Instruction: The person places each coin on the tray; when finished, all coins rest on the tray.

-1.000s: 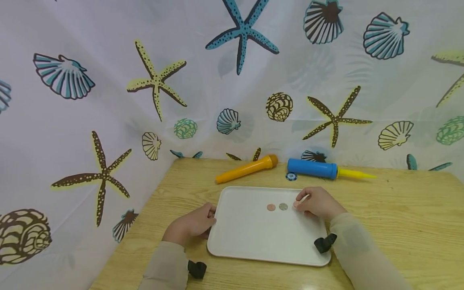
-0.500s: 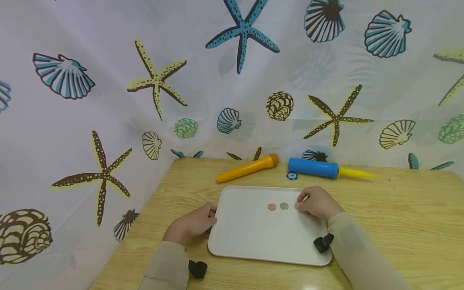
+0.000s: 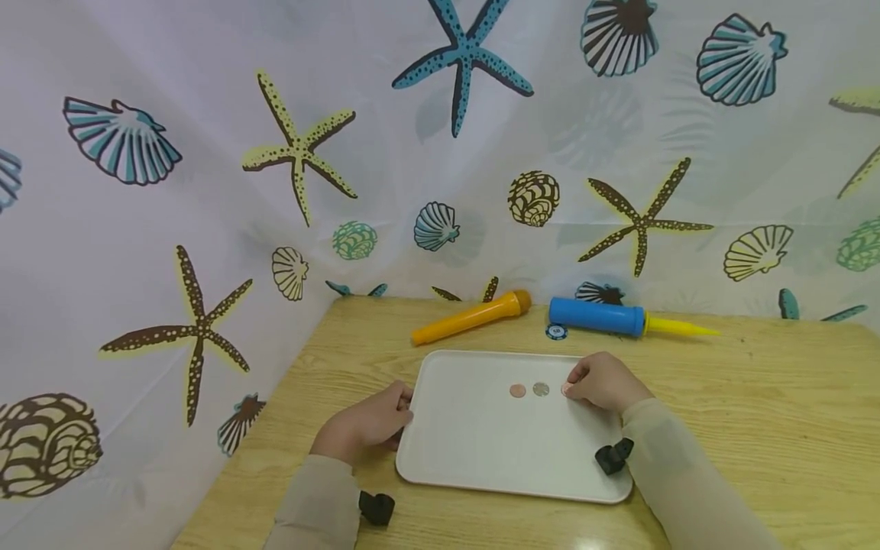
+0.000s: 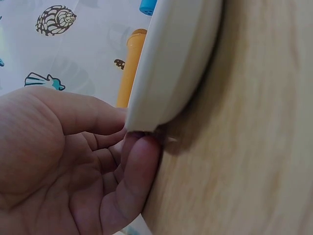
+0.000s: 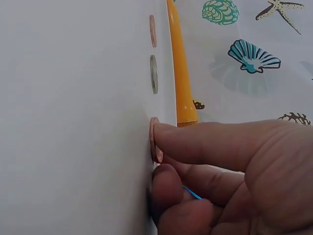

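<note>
A white tray [image 3: 495, 443] lies on the wooden table, and my left hand [image 3: 371, 418] grips its left edge. In the left wrist view, the thumb lies against the rim and the fingers [image 4: 139, 171] curl at the tray's underside. At the tray's upper right, my right hand [image 3: 603, 382] pinches a copper coin [image 5: 153, 128] close against the tray surface, the thumb [image 5: 195, 139] over its face. Left of it in the head view, a silver coin [image 3: 541, 389] and another copper coin [image 3: 517, 390] lie flat in a row with it.
Behind the tray lie an orange toy microphone [image 3: 470, 318], a blue hand pump [image 3: 596, 317] with a yellow nozzle, and a small blue-and-white chip [image 3: 556, 332]. A white curtain [image 3: 385, 153] printed with shells and starfish hangs behind and left of the table [image 3: 756, 412].
The copper coin at the right fingertips shows more than half a second ago, with the hand almost in place. The left hand keeps its hold on the tray.
</note>
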The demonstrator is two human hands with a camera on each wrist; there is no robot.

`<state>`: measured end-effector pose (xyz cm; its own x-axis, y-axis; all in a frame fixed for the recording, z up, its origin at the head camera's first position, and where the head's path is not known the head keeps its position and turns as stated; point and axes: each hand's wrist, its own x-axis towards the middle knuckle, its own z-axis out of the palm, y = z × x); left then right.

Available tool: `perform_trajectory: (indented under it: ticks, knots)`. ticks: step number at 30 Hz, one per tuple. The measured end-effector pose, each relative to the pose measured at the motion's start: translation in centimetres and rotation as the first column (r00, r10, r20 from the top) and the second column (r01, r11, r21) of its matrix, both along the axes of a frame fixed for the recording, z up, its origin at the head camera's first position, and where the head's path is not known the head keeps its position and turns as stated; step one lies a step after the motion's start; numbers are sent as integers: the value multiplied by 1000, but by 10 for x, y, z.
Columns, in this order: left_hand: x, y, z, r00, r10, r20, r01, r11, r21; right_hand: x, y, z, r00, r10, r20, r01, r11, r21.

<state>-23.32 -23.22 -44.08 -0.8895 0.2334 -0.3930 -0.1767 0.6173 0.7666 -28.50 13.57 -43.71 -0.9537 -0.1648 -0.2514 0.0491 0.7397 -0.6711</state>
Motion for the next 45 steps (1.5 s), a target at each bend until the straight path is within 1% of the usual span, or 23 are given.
perform_trajectory:
  ticks: [5, 11, 14, 18, 20, 24, 27, 33, 35, 37, 40, 42, 45]
  knots:
    - [-3, 1, 2, 1000, -3, -7, 2, 1000, -19, -1, 2, 0, 1000, -8, -1, 8, 1000, 5]
    - [-2, 2, 1, 1000, -5, -3, 5, 1000, 4, -1, 6, -3, 1000, 8, -23, -8, 1000, 10]
    - [0, 2, 3, 1000, -3, -5, 3, 1000, 1, -2, 8, -4, 999, 26, -24, -26, 999, -28]
    - [0, 3, 5, 1000, 8, -21, -8, 1000, -19, -3, 16, -1, 998, 50, -35, -54, 992, -116]
    - [0, 3, 5, 1000, 9, -24, -9, 1000, -22, -2, 22, 3, 997, 54, -53, -61, 989, -138]
    - [-1, 3, 1, 1000, 3, -9, -3, 1000, -18, 3, 37, 10, 994, 58, -91, -69, 990, -119]
    - [0, 2, 0, 1000, 4, -6, -5, 1000, -22, 9, 50, 13, 994, 59, -92, -68, 992, -102]
    - [-4, 1, -4, 1000, 0, -6, -1, 1000, -26, 22, 81, 11, 992, 98, -75, -102, 994, -48]
    - [-5, 1, -5, 1000, -5, -4, 5, 1000, -26, 26, 92, 9, 991, 122, -50, -124, 991, -48]
    - [-6, 1, -5, 1000, -13, -7, 12, 999, -32, 30, 99, 8, 990, 142, 1, -142, 988, -67]
    - [-7, 0, -3, 1000, -18, -7, 17, 999, -43, 33, 106, 7, 982, 173, 74, -164, 979, -117]
    - [-6, 0, -2, 1000, -22, -13, 22, 999, -45, 35, 108, 6, 977, 193, 96, -179, 974, -140]
    - [-5, 1, -3, 1000, -17, -13, 16, 999, -32, 36, 111, 3, 971, 222, 91, -206, 966, -156]
